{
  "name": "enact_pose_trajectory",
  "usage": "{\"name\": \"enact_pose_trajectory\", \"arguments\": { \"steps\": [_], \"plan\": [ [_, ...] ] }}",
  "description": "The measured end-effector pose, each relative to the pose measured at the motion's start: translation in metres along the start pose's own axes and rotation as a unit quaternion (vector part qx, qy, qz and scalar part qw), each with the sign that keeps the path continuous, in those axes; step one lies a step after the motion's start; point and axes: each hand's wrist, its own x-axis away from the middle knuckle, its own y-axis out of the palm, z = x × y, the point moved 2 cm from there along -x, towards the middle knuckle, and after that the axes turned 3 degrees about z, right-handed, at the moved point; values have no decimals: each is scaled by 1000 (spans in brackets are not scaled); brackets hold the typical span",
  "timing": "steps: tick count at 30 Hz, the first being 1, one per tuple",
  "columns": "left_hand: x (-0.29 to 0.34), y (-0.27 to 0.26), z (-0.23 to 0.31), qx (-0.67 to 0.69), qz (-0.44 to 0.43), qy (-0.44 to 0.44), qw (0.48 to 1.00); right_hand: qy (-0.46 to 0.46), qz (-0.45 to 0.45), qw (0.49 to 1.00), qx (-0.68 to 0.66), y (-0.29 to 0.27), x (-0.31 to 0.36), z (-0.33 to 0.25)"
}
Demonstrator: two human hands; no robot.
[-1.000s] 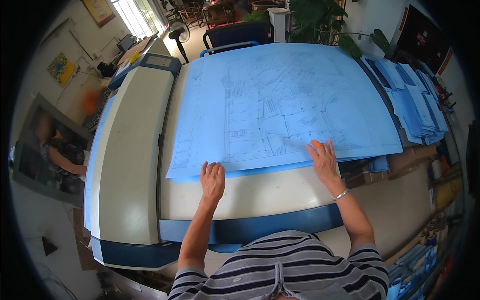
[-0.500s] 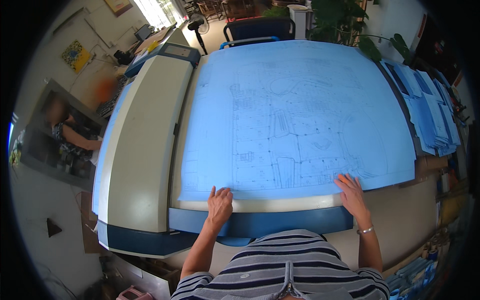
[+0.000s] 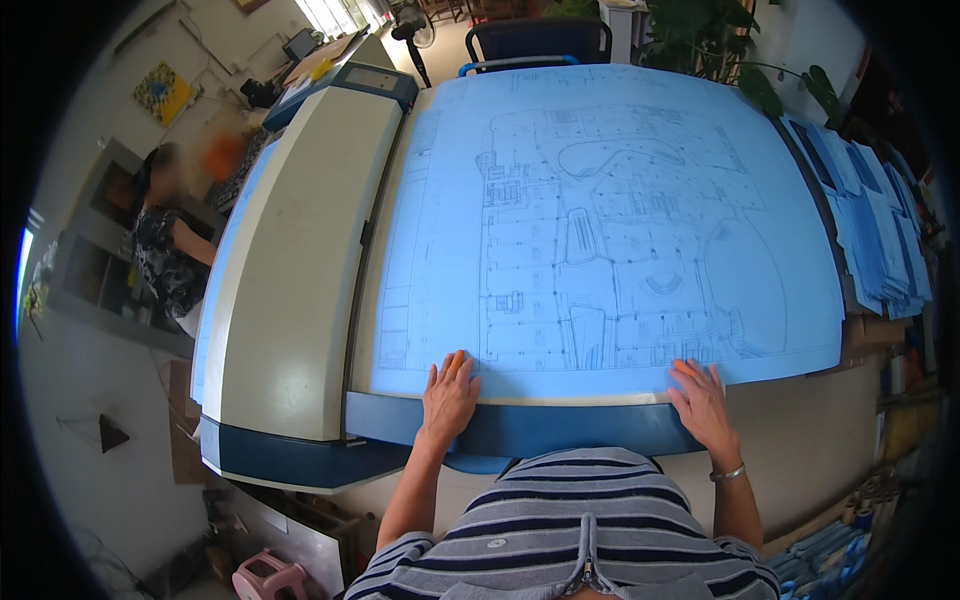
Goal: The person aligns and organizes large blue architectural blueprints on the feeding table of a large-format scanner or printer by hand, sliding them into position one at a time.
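A large blue sheet with a line drawing of a building plan (image 3: 620,250) lies spread over the flatbed in front of me. Its near edge reaches almost to the machine's blue front bar (image 3: 560,428). My left hand (image 3: 450,397) rests with fingers stretched out on the sheet's near edge, left of the middle. Farther right, my right hand (image 3: 702,402) has its fingers spread on the same edge, near the sheet's right corner. Neither hand grips anything. Along the sheet's left side runs the machine's long cream housing (image 3: 290,260) with dark blue ends.
Stacks of folded blue sheets (image 3: 870,220) stand at the right. Behind the flatbed are a dark chair (image 3: 540,42), a black fan (image 3: 408,35) and a leafy plant (image 3: 700,40). Another person (image 3: 172,245) stands beyond the housing. A pink stool (image 3: 270,578) sits at lower left.
The sheet's near edge has come closer to me, covering more of the cream bed. My left hand has moved farther onto the sheet. The view has shifted slightly; the other person looks more upright.
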Motion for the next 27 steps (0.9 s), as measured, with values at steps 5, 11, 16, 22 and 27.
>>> {"name": "enact_pose_trajectory", "arguments": {
  "steps": [5,11,16,22,27],
  "plan": [
    [-4,-26,8,-24,-49,-25,998,52,-64,997,-4,-20,-12,-13],
    [-5,-29,21,-27,88,11,996,28,46,998,-19,-8,-18,-10],
    [11,-19,18,-33,13,-32,999,45,-10,999,-19,-8,-15,-13],
    [13,-10,18,-38,58,-5,998,21,12,999,-26,-3,-6,-19],
    [21,-8,13,-25,56,-15,998,30,24,999,-20,0,-3,-26]
  ]
}}
